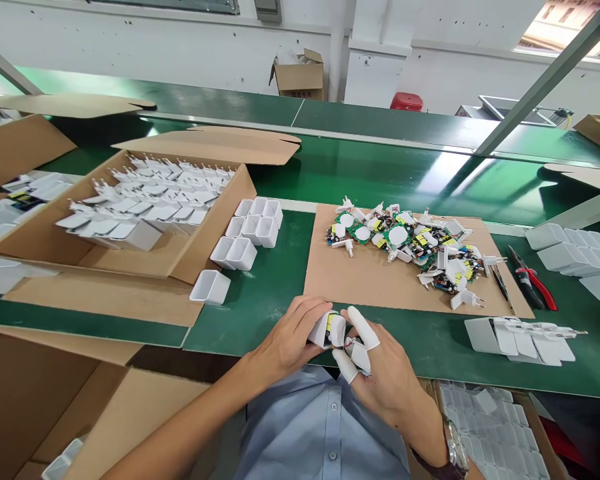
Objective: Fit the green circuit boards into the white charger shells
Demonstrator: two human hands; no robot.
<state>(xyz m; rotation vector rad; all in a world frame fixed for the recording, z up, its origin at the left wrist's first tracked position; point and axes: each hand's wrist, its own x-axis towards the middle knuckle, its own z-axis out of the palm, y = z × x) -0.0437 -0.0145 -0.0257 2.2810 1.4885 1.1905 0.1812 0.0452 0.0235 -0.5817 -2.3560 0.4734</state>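
My left hand (289,335) is closed around a white plastic charger housing (320,331), held above the front edge of the bench. A circuit board with a yellow part (329,324) and a white round pad sits partly in the housing's mouth. My right hand (386,373), with white finger cots on thumb and forefinger, grips a white plug cover (359,355) beside the housing. Thin wires show between cover and board. Beyond my hands, a heap of circuit boards with plug covers (397,237) lies on a cardboard sheet (350,287).
Empty white housings (210,287) stand left, beside a carton of plugged chargers (150,200). Tweezers (503,288) and red-handled pliers (533,280) lie right. A row of chargers (523,340) sits near the front edge, with more housings (575,250) behind. A carton of housings (495,433) stands below.
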